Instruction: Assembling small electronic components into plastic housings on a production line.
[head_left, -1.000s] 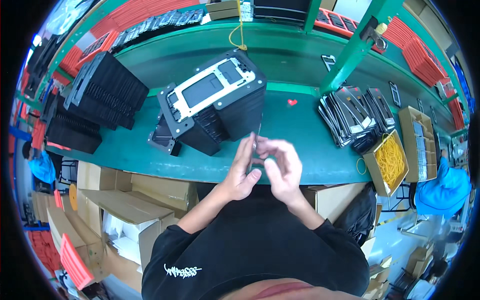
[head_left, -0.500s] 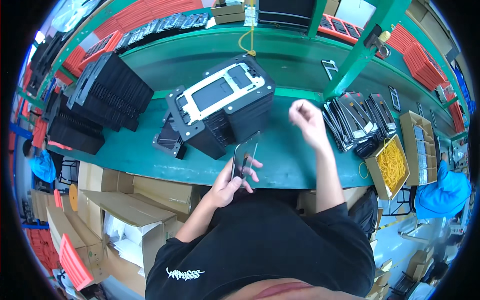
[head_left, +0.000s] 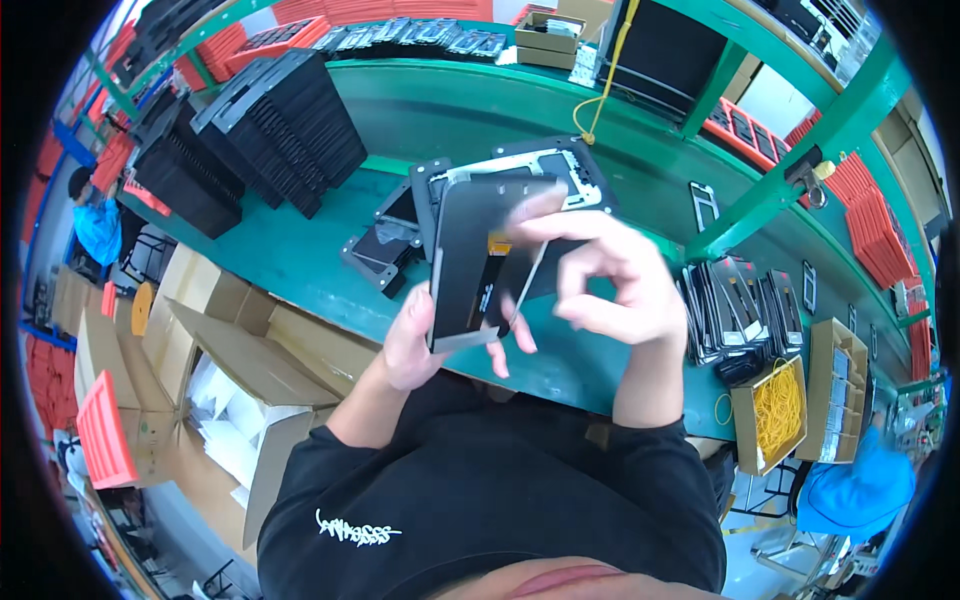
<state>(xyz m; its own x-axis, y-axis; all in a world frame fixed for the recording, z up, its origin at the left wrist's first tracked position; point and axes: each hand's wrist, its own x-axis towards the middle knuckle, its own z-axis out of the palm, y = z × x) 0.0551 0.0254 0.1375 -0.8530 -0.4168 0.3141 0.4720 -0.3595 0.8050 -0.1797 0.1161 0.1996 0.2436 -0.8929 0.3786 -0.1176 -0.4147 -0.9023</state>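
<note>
My left hand [head_left: 408, 340] grips a dark phone screen panel [head_left: 462, 250] by its lower edges, tilted up off the bench. An orange-and-black flex cable [head_left: 492, 265] shows on the panel's face. Over the panel's upper right side is my right hand [head_left: 635, 290], its fingers apart and the foremost fingertip blurred; whether it touches the panel I cannot tell. Behind the panel, and partly hidden by it, a white phone-shaped frame [head_left: 588, 178] lies on black trays [head_left: 430, 180]. A lower black tray [head_left: 375, 255] sits just to the left.
Tall stacks of black trays [head_left: 290, 135] stand left on the green bench [head_left: 300, 250]. At right are several screen panels [head_left: 735, 310], a box of yellow rubber bands [head_left: 778, 410] and a divided carton [head_left: 835, 390]. A green post [head_left: 790, 165] rises behind. Open cartons [head_left: 250, 375] sit lower left.
My left hand has raised the panel and turned its face more towards me. My right hand has come in from the right to the panel. The whole view has shifted and tilted.
</note>
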